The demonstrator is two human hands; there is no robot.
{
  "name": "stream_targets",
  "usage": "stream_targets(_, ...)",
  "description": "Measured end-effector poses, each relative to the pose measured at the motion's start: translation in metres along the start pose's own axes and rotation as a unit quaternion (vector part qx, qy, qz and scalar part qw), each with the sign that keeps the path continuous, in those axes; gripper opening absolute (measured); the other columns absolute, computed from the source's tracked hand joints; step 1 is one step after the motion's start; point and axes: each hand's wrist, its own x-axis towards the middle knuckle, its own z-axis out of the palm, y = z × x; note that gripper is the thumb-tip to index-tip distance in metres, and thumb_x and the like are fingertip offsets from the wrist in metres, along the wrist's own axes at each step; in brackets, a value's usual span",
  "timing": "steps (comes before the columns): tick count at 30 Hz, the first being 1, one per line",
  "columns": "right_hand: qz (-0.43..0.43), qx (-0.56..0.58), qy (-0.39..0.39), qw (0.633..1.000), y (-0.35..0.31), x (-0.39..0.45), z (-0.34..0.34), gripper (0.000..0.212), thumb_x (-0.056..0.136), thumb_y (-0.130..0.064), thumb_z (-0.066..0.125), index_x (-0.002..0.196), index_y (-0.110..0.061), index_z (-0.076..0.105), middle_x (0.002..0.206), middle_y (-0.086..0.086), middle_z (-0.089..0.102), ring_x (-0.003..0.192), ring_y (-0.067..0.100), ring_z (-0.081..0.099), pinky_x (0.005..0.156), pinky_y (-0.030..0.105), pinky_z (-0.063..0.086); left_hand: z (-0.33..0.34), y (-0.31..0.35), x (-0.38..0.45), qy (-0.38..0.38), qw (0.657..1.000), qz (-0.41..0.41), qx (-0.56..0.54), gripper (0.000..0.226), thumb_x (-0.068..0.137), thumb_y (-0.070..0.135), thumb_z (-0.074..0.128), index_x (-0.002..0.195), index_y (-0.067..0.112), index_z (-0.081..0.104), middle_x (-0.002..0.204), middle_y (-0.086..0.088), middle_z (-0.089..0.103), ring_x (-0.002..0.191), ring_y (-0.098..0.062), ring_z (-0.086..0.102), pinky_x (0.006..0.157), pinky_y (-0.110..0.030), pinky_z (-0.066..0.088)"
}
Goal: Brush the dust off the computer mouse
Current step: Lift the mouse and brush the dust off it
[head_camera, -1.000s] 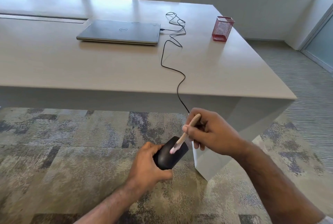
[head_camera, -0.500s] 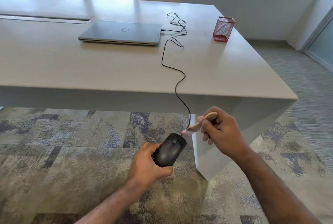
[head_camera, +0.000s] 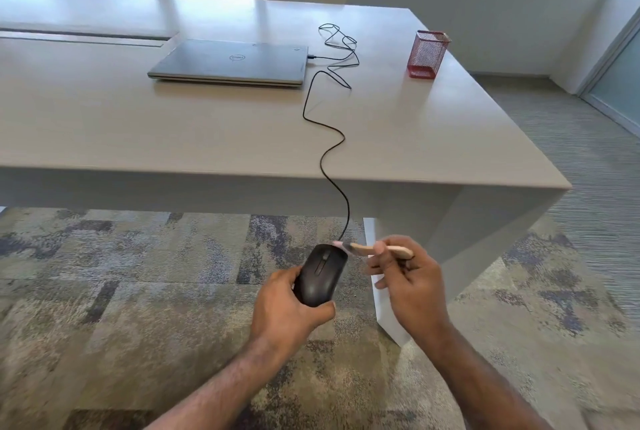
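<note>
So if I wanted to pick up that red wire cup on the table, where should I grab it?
Probably grab the red mesh cup around its side walls, near the top. It stands upright with its open mouth facing up, so coming down from above with fingers on two opposite sides should work. Nothing stands beside it on the table; the cable lies well apart.

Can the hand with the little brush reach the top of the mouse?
Probably yes. The right hand holds the brush with its bristles at the front of the mouse, whose top is uncovered.
</note>
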Motion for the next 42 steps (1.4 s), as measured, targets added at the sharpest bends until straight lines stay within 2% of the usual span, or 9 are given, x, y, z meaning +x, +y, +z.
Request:
stream_targets(2,0.0,0.031,0.024,0.999,-0.002,0.004,-0.005,0.009,0.094,-0.036,0.062,0.089,-0.033,0.069,0.073,0.008,0.074,0.064,0.03,0.072,0.052,0.041,0.059,-0.001,0.0,0.002,-0.002,1.0,-0.011,-0.013,0.047,0.055,0.042,0.089,0.083,0.05,0.053,0.092,0.016,0.061,0.078,-0.002,0.063,0.06,-0.015,0.05)
stream_targets(5,0.01,0.108,-0.023,0.994,-0.004,0.003,-0.011,0.013,0.093,-0.036,0.062,0.09,-0.026,0.07,0.068,0.013,0.073,0.057,0.029,0.07,0.049,0.03,0.055,-0.003,-0.002,0.008,-0.014,0.997,-0.057,-0.055,0.042,0.059,0.032,0.094,0.086,0.041,0.063,0.085,0.015,0.072,0.072,-0.002,0.069,0.06,-0.017,0.055)
stream_targets(8,0.035,0.113,-0.085,0.989,0.0,-0.002,-0.011,0.018,0.094,-0.037,0.062,0.093,-0.02,0.069,0.07,0.017,0.072,0.058,0.032,0.069,0.05,0.032,0.056,-0.007,-0.003,0.013,-0.028,0.991,-0.093,-0.097,0.041,0.061,0.024,0.095,0.084,0.036,0.063,0.081,0.013,0.075,0.068,0.004,0.07,0.054,-0.009,0.051)
stream_targets(15,0.039,0.14,-0.013,0.989,0.006,0.004,-0.014,0.017,0.095,-0.025,0.059,0.096,-0.017,0.074,0.071,0.016,0.073,0.063,0.033,0.072,0.056,0.033,0.06,-0.011,-0.001,0.016,-0.033,0.989,-0.1,-0.105,0.043,0.063,0.023,0.096,0.085,0.036,0.062,0.084,0.013,0.074,0.066,0.006,0.069,0.053,-0.007,0.049)
stream_targets(20,0.069,0.153,-0.108,0.98,0.01,0.007,-0.013,0.022,0.096,-0.026,0.061,0.1,-0.007,0.071,0.073,0.019,0.073,0.062,0.031,0.071,0.055,0.034,0.06,-0.009,0.001,0.013,-0.025,0.992,-0.082,-0.097,0.046,0.058,0.021,0.097,0.08,0.039,0.061,0.073,0.018,0.073,0.069,0.009,0.068,0.052,-0.006,0.049)
stream_targets(25,0.072,0.08,-0.034,0.994,0.015,0.023,-0.017,0.021,0.091,-0.027,0.061,0.097,-0.009,0.07,0.07,0.013,0.073,0.065,0.028,0.069,0.059,0.032,0.059,-0.012,-0.001,0.011,-0.031,0.994,-0.061,-0.085,0.047,0.056,0.023,0.097,0.084,0.04,0.064,0.078,0.016,0.075,0.07,0.006,0.07,0.054,-0.008,0.05)
stream_targets(29,0.057,0.122,-0.001,0.991,0.006,0.026,-0.019,0.024,0.092,-0.028,0.058,0.093,-0.006,0.069,0.066,0.018,0.071,0.057,0.027,0.069,0.052,0.03,0.058,-0.011,0.001,0.01,-0.023,0.995,-0.054,-0.082,0.05,0.053,0.023,0.097,0.083,0.044,0.062,0.074,0.023,0.073,0.071,0.009,0.069,0.055,-0.007,0.05)
stream_targets(35,0.08,0.15,-0.148,0.974,0.003,0.023,-0.018,0.02,0.094,-0.016,0.058,0.093,0.001,0.068,0.067,0.026,0.069,0.056,0.029,0.068,0.052,0.034,0.057,-0.01,0.001,0.011,-0.023,0.995,-0.049,-0.08,0.05,0.053,0.022,0.098,0.082,0.043,0.063,0.074,0.022,0.073,0.07,0.009,0.068,0.054,-0.007,0.049)
stream_targets(42,0.048,0.029,-0.043,0.997,0.009,0.032,-0.025,0.015,0.093,-0.03,0.06,0.093,-0.018,0.07,0.072,0.017,0.071,0.063,0.026,0.068,0.056,0.029,0.057,-0.009,-0.004,0.007,-0.018,0.998,-0.026,-0.047,0.047,0.052,0.029,0.098,0.083,0.041,0.065,0.081,0.015,0.073,0.071,0.005,0.069,0.057,-0.01,0.052)
